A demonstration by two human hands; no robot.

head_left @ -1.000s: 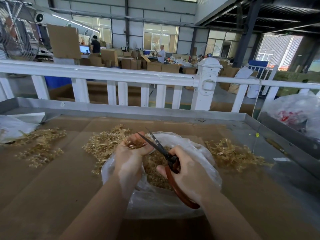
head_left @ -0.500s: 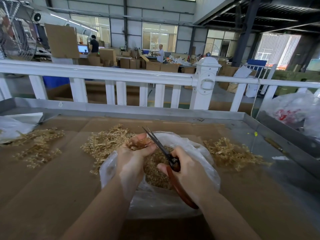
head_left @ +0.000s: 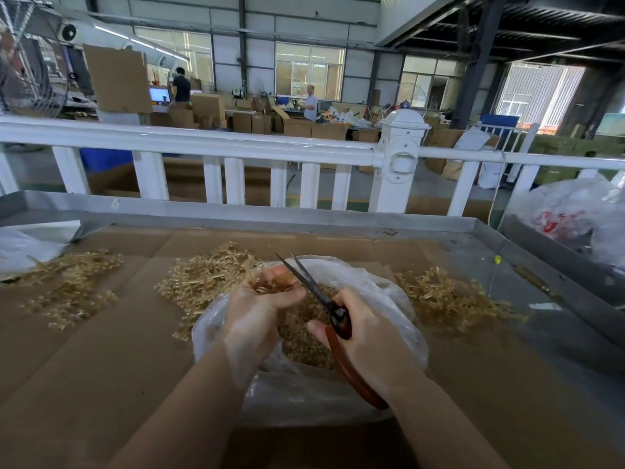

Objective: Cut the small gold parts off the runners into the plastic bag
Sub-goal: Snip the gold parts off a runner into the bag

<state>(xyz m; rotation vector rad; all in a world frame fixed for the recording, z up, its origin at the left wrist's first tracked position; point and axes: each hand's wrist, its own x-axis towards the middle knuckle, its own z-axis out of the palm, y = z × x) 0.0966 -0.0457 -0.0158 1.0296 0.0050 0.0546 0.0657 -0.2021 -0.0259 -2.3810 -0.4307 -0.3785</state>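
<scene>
Head view, looking down: nearest us our right hand (head_left: 368,336) has its grip wrapped round the red-brown handles of the scissors (head_left: 333,319), whose dark blades stand slightly parted and point up and away, just beside the left thumb. Our left hand (head_left: 260,299) holds its grip curled round a gold runner (head_left: 270,285) over the mouth of the plastic bag (head_left: 399,299); how the runner lies inside the fist we cannot quite tell. The bag sits open on the cardboard-covered surface (head_left: 101,360), directly beneath both hands, with a heap of small gold parts (head_left: 304,343) in it. Further out, loose piles of runners lie on the cardboard: one just left of the bag (head_left: 199,282), one right of it (head_left: 446,299), one well off to the left (head_left: 67,286). Beyond the surface's metal rim (head_left: 304,218) runs a white railing (head_left: 236,143), then a hall with cardboard boxes (head_left: 297,125) and two people standing.
</scene>
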